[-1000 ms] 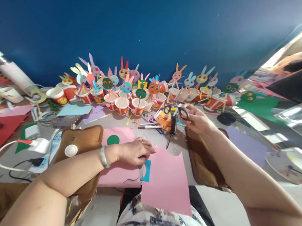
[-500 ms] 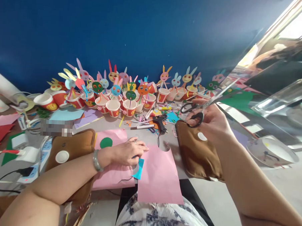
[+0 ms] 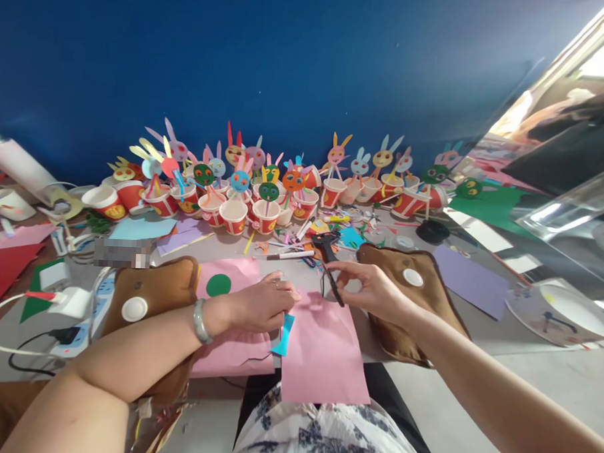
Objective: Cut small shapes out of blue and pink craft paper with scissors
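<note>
My left hand (image 3: pixel 261 303) is closed at the upper left corner of a loose pink paper sheet (image 3: pixel 324 354), fingers curled over its edge. A small blue paper piece (image 3: pixel 284 336) shows just below these fingers; I cannot tell whether they grip it too. My right hand (image 3: pixel 366 289) pinches dark-handled scissors (image 3: pixel 336 289), seen nearly edge-on above the top of the sheet, their blades hard to make out. Under my left forearm lies another pink sheet (image 3: pixel 226 357) with a green paper circle (image 3: pixel 218 285) on it. Behind the scissors rests a black glue gun (image 3: pixel 327 243).
Several red and white paper cups (image 3: pixel 233 217) with paper rabbit faces line the blue wall. Brown pouches (image 3: pixel 152 283) flank the pink sheets. At left are a power strip (image 3: pixel 79 337) and cables; at right, purple paper (image 3: pixel 472 281) and a white bowl (image 3: pixel 558 314). A marker (image 3: pixel 291 255) lies near scraps.
My right hand has come down and left with the scissors, from over the right pouch to the top of the loose pink sheet. My left hand stays on the paper.
</note>
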`<action>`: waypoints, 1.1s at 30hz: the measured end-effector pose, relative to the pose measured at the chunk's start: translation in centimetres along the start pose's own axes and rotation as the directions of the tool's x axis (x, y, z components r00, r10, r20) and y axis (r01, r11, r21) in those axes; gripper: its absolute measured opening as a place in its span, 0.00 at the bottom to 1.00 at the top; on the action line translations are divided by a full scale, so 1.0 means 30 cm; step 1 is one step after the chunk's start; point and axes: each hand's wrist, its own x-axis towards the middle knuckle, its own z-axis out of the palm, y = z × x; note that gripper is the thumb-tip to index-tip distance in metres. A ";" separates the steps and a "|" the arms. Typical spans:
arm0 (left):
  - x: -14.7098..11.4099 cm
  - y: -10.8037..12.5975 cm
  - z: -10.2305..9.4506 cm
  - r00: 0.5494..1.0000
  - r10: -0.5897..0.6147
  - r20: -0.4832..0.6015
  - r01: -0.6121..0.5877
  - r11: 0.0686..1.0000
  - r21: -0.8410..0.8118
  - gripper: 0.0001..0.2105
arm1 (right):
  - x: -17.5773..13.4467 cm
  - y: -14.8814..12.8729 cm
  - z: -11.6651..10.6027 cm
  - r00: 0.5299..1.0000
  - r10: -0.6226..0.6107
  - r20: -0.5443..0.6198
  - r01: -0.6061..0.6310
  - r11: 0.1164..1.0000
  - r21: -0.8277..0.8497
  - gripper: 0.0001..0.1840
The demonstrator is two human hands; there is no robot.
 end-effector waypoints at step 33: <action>0.010 -0.017 -0.029 0.806 -0.527 -0.269 0.310 0.764 -0.566 0.06 | 0.191 0.038 0.144 0.997 0.077 0.020 -0.067 0.679 0.731 0.21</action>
